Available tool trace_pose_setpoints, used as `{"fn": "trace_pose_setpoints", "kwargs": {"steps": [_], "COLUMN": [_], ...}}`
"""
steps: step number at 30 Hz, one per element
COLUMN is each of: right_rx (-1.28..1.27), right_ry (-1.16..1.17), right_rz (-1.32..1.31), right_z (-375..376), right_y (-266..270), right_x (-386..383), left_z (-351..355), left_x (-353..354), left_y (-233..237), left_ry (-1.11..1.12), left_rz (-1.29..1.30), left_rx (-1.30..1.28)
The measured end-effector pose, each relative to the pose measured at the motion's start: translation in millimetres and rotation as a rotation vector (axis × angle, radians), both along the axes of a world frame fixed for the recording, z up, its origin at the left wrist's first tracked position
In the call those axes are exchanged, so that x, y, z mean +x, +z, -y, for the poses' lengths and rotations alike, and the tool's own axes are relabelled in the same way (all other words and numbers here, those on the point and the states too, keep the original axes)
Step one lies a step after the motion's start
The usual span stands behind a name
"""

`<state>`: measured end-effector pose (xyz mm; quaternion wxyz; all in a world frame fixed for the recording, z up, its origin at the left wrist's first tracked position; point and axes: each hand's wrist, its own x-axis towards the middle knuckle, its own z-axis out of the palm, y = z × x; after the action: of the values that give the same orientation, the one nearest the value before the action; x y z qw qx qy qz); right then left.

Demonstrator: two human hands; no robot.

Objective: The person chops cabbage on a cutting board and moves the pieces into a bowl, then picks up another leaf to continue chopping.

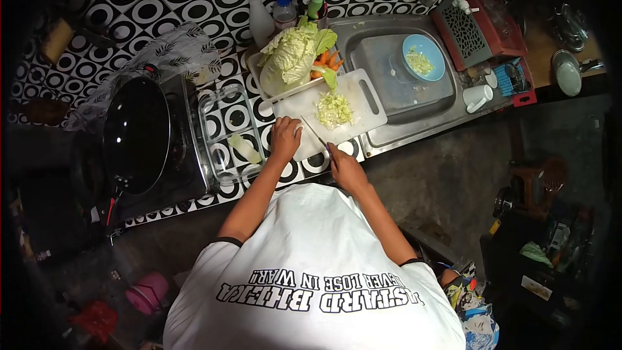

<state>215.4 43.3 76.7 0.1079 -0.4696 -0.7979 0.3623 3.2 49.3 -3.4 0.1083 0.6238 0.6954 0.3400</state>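
My right hand (348, 171) grips a knife (315, 133), its blade slanting up and left over the white cutting board (370, 120). Left of the blade, my left hand (285, 137) rests on the board with bent fingers around a pale piece of cabbage, mostly hidden under them. A heap of chopped cabbage (334, 111) lies on the board to the right of the knife. Just behind the board, a white tray (265, 87) carries a large napa cabbage (287, 55) and several carrots (332, 60).
At left, a glass dish (212, 149) holds a cabbage leaf piece (245, 148), beside a black frying pan (136, 136) on the stove. To the right, a blue bowl (433, 48) with chopped cabbage stands over the steel sink (350, 32). A white mug (478, 98) lies near a red rack (476, 26).
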Motion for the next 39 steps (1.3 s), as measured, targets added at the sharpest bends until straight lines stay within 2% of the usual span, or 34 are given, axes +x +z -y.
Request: {"fn": "trace_pose_setpoints", "kwargs": {"steps": [3, 5, 23, 39], "right_rx": [0.001, -0.084, 0.050, 0.020], "right_ry": [0.027, 0.029, 0.308, 0.344], "right_rz": [-0.016, 0.064, 0.136, 0.149], "right_z": [-3, -6, -25, -20], "right_y": [2, 6, -12, -9], "right_x": [-7, -10, 2, 7], "left_z": [1, 3, 1, 0], "left_x": [1, 4, 22, 24], "left_y": [0, 1, -3, -2], "left_ry": [-0.017, -0.015, 0.111, 0.137], "left_rz": [0.005, -0.003, 0.000, -0.052], "left_rx": [0.037, 0.046, 0.067, -0.011]}}
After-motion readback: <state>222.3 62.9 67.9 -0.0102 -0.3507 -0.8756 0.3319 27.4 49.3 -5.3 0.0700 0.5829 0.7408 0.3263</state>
